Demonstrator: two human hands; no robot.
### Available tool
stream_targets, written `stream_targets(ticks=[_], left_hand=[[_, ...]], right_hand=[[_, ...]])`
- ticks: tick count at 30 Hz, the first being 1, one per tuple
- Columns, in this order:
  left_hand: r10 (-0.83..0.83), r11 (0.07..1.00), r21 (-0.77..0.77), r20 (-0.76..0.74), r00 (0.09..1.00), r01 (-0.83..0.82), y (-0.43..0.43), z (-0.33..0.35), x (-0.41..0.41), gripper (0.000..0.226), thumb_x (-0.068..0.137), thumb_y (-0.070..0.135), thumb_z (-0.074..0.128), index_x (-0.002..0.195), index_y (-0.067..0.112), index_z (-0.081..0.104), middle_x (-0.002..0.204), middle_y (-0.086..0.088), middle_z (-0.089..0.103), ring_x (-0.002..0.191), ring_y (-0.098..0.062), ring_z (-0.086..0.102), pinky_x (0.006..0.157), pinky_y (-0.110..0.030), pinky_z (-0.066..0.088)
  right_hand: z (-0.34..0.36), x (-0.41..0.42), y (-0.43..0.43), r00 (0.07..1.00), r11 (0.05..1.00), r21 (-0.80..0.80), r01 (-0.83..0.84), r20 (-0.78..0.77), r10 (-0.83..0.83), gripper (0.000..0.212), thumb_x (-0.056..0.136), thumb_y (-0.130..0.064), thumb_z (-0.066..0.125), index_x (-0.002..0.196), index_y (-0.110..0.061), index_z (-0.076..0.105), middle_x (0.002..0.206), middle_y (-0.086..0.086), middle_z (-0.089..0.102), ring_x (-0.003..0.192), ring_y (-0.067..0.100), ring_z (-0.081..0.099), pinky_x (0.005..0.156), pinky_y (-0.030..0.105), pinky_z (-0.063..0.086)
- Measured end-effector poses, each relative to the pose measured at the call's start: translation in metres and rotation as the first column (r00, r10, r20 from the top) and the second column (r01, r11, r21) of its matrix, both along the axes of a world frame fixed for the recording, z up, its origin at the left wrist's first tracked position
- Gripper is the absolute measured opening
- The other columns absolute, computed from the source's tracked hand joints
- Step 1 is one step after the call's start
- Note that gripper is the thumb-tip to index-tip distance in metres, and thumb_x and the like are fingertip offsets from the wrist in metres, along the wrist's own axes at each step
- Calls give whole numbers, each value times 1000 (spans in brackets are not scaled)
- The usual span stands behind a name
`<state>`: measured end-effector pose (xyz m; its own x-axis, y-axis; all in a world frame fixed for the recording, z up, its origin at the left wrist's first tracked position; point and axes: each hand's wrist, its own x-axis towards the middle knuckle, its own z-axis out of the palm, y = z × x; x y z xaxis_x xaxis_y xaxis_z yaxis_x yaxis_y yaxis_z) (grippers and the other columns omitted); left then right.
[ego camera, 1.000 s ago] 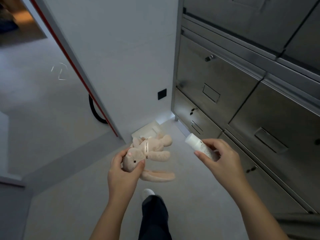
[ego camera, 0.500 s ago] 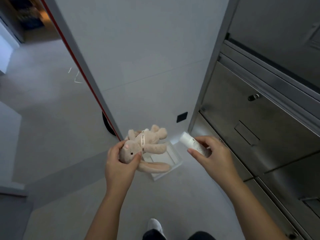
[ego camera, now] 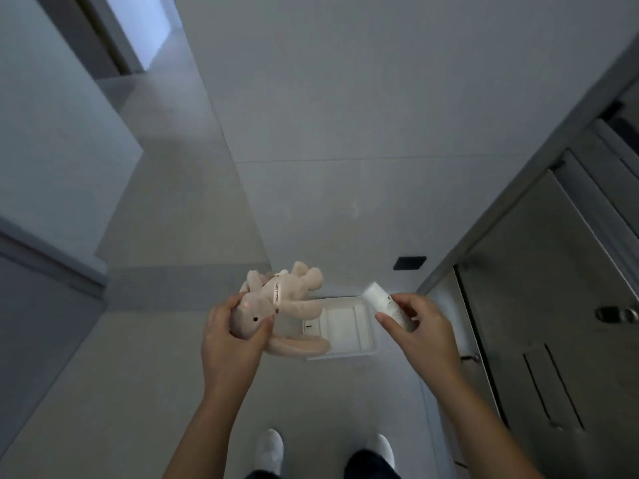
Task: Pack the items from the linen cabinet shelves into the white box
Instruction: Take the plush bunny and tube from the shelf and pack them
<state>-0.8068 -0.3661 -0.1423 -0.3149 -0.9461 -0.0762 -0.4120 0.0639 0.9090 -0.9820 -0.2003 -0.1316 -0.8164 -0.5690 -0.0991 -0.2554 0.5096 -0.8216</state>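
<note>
Gripping plush bunny (ego camera: 276, 302) head-down, left hand (ego camera: 230, 344); legs pointing up-right.

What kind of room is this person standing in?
Probably a utility or storage room. Steel cabinet doors line the right side, the grey floor is bare, and a white box sits by the plain wall.

The scene was dim and grey, with cool daylight entering from a bright opening (ego camera: 145, 25) at the upper left. Shadows were soft. The wide lens bent the wall (ego camera: 345, 115) and cabinet (ego camera: 553, 340) lines toward the edges, and slight blur softened everything.
</note>
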Motion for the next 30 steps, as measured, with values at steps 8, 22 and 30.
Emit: stream_targets(ticks=[8,22,30], left_hand=[[116,992,-65,70,991,-111,17,-76,-34,43,70,19,75,107,26,55,98,14,54,98,-17,55,83,-44,48],[156,985,-99,151,976,-142,-78,-393,-63,42,71,18,75,105,27,52,102,9,51,99,-18,53,81,-44,49],[103,962,-269,188,977,-50,-147,-558,-65,44,69,17,77,100,31,49,98,6,52,89,-20,52,74,-45,48]], right_hand=[[-95,-62,-8,988,989,53,-139,77,135,26,77,-23,70,100,-18,61,98,-5,58,90,11,53,70,19,42],[-459,-79,-115,956,984,144,-107,287,62,32,79,-21,69,107,-11,58,100,1,59,86,12,54,63,11,39],[-655,-76,-188,938,993,95,-64,345,28,28,79,-22,69,102,-11,58,92,2,60,75,5,53,56,9,40]])
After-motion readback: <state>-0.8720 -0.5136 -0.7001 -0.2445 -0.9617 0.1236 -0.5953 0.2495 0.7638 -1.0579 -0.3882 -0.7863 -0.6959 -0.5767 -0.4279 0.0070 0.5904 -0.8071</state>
